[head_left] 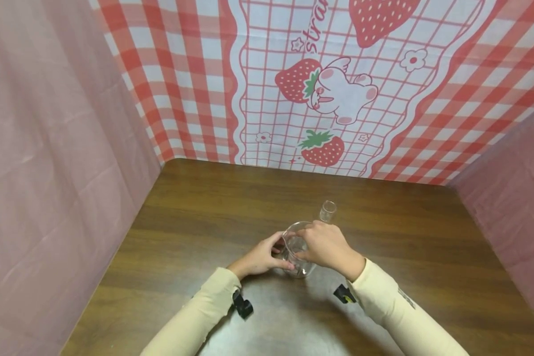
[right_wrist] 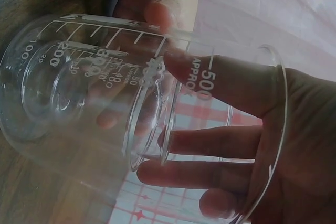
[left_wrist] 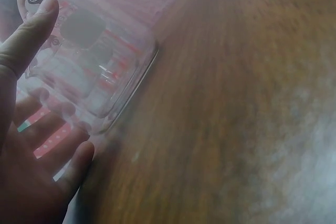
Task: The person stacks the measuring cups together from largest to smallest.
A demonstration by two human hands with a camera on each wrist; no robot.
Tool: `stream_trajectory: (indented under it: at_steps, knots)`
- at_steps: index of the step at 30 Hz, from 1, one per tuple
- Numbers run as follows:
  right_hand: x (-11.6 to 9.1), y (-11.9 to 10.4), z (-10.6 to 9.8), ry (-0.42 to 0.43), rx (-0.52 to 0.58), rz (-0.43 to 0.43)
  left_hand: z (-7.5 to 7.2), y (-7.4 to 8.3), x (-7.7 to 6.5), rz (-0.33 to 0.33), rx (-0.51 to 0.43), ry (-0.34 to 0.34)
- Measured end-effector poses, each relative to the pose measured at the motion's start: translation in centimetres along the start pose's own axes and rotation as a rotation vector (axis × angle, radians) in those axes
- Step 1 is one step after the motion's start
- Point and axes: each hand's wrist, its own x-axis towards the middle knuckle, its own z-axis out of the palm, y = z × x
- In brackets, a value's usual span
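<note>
A large clear glass beaker [head_left: 303, 270] with white graduations up to 500 stands between the hands. My left hand [head_left: 261, 256] holds it from the side, thumb in front and fingers round the back. Through its wall, the right wrist view shows a smaller graduated beaker [right_wrist: 68, 90] inside. My right hand [right_wrist: 299, 129] reaches in through the large rim. Its thumb and fingers pinch the smaller beaker near its rim. Two rim edges overlap there, and I cannot tell whether another vessel is nested. In the left wrist view the large beaker [left_wrist: 121, 72] is partly cut off.
A small clear glass vessel [head_left: 328, 210] stands on the brown wooden table [head_left: 204, 198], just behind my right hand. A red-and-white strawberry cloth [head_left: 258, 99] hangs at the back. Pink curtains [head_left: 49, 173] hang at both sides.
</note>
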Motion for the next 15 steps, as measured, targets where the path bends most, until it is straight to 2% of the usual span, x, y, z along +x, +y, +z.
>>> stream_trajectory:
  at_steps: [15]
  knots:
    - [0.13,-0.15,-0.06,-0.019,-0.014,0.006,0.0,0.05,-0.06,-0.018,0.005,0.004]
